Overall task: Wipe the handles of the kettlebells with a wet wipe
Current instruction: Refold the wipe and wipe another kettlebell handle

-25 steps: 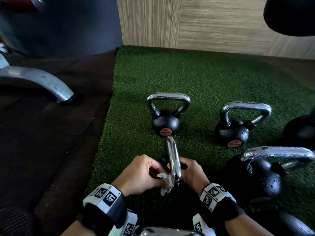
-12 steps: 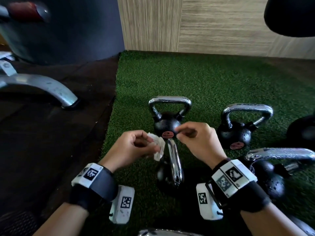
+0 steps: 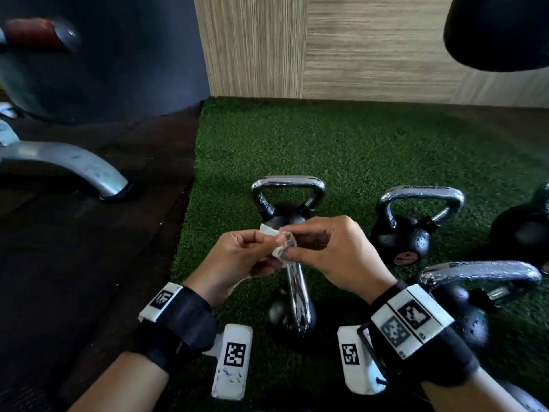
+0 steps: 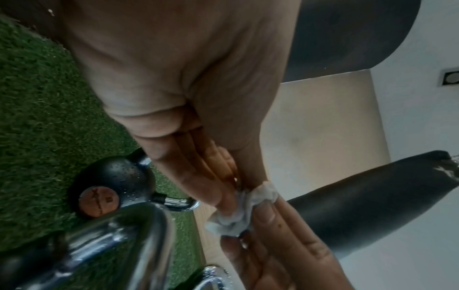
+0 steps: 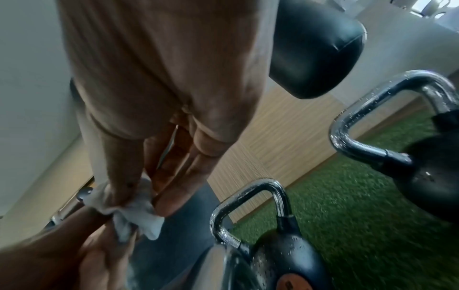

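Both hands meet in the air above the turf and pinch a small crumpled white wet wipe [image 3: 280, 246] [image 4: 242, 212] [image 5: 129, 212]. My left hand [image 3: 237, 257] holds its left side, my right hand [image 3: 329, 251] its right side. Right under them stands a black kettlebell [image 3: 282, 310] whose chrome handle [image 3: 297, 292] points away from me; neither hand touches it. A second kettlebell [image 3: 285, 209] stands just behind the hands, partly hidden. A third kettlebell [image 3: 407, 230] is to the right, and a fourth [image 3: 463, 301] sits near my right wrist.
The kettlebells stand on green artificial turf [image 3: 356, 150]. Dark rubber flooring [image 3: 89, 263] lies to the left with a grey metal machine foot [image 3: 83, 168] on it. A wood-look wall [image 3: 326, 46] closes the back. A black padded bag [image 3: 499, 28] hangs at the upper right.
Both hands have lifted off the near kettlebell's handle and come together in the air. The wipe, first pressed at the handle by the left hand, is now pinched by both hands.
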The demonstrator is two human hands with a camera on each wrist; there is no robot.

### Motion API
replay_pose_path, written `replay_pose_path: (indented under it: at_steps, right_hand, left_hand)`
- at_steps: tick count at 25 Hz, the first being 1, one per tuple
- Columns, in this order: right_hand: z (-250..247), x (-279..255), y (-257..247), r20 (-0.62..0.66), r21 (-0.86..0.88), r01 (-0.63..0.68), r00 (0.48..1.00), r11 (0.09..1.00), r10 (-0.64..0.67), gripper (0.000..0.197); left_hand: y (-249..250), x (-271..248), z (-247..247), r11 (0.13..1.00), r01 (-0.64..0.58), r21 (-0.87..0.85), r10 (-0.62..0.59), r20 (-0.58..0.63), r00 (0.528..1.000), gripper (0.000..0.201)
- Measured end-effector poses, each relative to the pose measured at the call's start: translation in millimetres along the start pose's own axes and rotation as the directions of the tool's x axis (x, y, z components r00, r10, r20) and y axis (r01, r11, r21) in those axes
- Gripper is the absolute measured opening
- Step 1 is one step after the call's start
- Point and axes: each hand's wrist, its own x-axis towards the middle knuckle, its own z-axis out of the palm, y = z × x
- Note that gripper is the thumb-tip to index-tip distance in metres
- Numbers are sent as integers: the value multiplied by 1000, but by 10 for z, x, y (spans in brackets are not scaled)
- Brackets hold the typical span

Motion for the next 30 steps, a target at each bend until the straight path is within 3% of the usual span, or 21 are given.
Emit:
replay_pose_path:
  at_steps: [3,5,6,7,8,9,12,14,16,19,22,25,27,30]
  right_hand:
    - [31,1,185,-52,23,-85,995,996,86,25]
    - [27,3,376,-102,119,-180,976,976,193,21]
    - [20,-2,480,-144,167,-242,953,956,266,20]
    - [22,-13,588,-182,191,-305,923,933,338,18]
    - [45,-30,697,-201,189,-368,893,910,403,16]
    - [89,-50,795,-196,179,-433,864,883,463,16]
    - [294,-60,1003,-63,210,-571,802,794,594,17]
    - [422,-56,1048,6,304,-596,781,743,624,16]
    - [489,-52,1114,-21,277,-587,788,761,616,17]
    - [535,-28,1155,-23,140,-601,793,787,609,10]
    - [563,93,1154,-35,143,-620,776,771,630,14]
    - [552,159,1127,-151,129,-501,843,856,516,20]
    - [550,165,1133,-149,287,-444,854,848,498,23]
    - [570,157,1129,-78,553,-447,813,703,577,24]
  left_hand:
    - [-64,-5,-24,1000,10,3,-10,20,1000,38]
    - [-132,-9,-110,976,1,217,-7,28,1000,21]
    - [-199,-2,-147,896,17,444,-35,32,999,33]
    - [-297,2,-151,743,36,668,-93,50,994,56]
    - [-396,-12,-108,582,11,813,-150,94,984,82]
    - [-497,-32,-38,483,-49,874,-189,159,969,106]
    - [-833,-54,193,535,-207,819,-142,328,934,147]
    - [-982,-59,294,431,-265,863,-69,324,943,155]
    - [-1082,-81,356,354,-265,897,12,279,960,150]
    - [-1182,-80,383,415,-261,872,116,234,965,134]
    - [-1230,-47,297,421,-285,861,111,263,958,126]
    - [-1211,20,194,436,-321,841,103,308,946,122]
    - [-1213,65,149,473,-331,816,100,324,941,118]
    - [-1223,109,112,545,-300,783,83,306,949,122]
